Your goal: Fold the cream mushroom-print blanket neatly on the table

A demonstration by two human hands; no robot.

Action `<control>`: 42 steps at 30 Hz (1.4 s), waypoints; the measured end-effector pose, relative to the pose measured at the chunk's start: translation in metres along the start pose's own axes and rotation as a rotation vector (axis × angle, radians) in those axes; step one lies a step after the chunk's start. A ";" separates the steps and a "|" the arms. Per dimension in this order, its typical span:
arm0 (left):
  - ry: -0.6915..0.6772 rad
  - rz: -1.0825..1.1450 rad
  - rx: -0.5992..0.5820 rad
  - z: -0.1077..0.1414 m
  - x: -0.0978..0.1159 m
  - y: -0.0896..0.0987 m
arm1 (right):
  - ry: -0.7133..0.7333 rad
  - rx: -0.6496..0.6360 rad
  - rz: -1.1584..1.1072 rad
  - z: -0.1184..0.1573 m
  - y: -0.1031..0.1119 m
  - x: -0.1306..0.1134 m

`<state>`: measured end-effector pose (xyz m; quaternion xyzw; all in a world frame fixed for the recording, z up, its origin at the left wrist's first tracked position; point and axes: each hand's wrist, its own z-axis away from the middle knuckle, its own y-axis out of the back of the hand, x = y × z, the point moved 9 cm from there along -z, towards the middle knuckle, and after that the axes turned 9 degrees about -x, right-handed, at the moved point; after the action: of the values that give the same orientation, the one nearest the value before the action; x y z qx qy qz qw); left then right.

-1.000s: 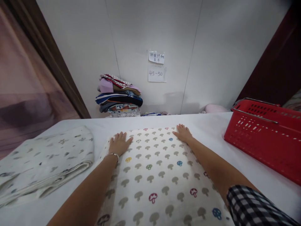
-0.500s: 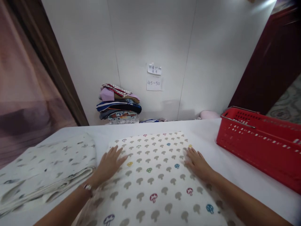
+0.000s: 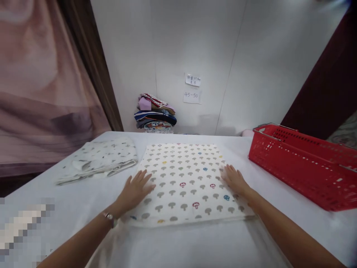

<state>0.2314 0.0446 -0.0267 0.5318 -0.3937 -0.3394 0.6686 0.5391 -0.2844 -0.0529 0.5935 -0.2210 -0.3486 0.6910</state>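
A white cloth printed with grey and coloured mushrooms (image 3: 186,175) lies flat on the white table, its near edge showing as a folded layer. My left hand (image 3: 136,190) rests on its left side, palm down with fingers spread; a bracelet circles that wrist. On the opposite side, my right hand (image 3: 235,180) lies along the right edge, fingers stretched out. Neither hand grips the fabric. Left of the mushroom cloth is another folded white cloth with small dark prints (image 3: 108,154), apart from my hands.
At the right of the table (image 3: 178,245) stands a red plastic basket (image 3: 295,167) with metal handles. Behind the table's far edge, a stack of folded clothes (image 3: 156,113) leans near the wall with paper signs (image 3: 192,89). A pink curtain (image 3: 47,85) hangs at left.
The view has shifted back and to the left, so the cloth's near edge now shows. Both hands now lie nearer that edge, still flat on the cloth.
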 end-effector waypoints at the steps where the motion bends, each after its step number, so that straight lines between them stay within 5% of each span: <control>1: -0.008 -0.004 -0.001 0.012 0.001 -0.007 | 0.005 -0.005 -0.005 0.006 -0.006 0.003; 5: 0.018 0.107 -0.001 0.033 -0.001 -0.022 | 0.014 -0.018 -0.061 0.018 -0.018 0.011; 9: 0.128 0.378 0.151 0.051 -0.016 -0.009 | 0.017 0.131 -0.221 0.035 -0.004 0.021; 12: 0.287 0.546 0.299 0.087 -0.038 -0.001 | 0.121 0.207 -0.373 0.062 -0.005 0.026; 16: 0.421 0.644 0.351 0.134 -0.056 -0.006 | 0.286 0.217 -0.402 0.097 -0.013 0.010; 20: 0.444 0.590 0.321 0.156 -0.055 -0.009 | 0.439 0.156 -0.350 0.117 -0.017 -0.048; 28: 0.504 0.474 0.223 0.146 -0.024 -0.014 | 0.789 -0.141 -0.368 0.132 -0.021 -0.222; 34: 0.531 0.536 0.277 0.140 -0.018 -0.018 | 0.900 -0.076 -0.228 0.137 -0.016 -0.343; 38: 0.561 0.677 0.352 0.144 -0.022 -0.019 | 0.897 0.036 -0.051 0.135 -0.024 -0.386; 42: 0.501 0.950 0.423 0.140 -0.021 -0.025 | 0.868 0.036 -0.069 0.124 -0.033 -0.389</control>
<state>0.0968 -0.0039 -0.0374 0.4827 -0.4783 0.2206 0.6997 0.1861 -0.0790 -0.0184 0.7040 0.1039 -0.0860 0.6973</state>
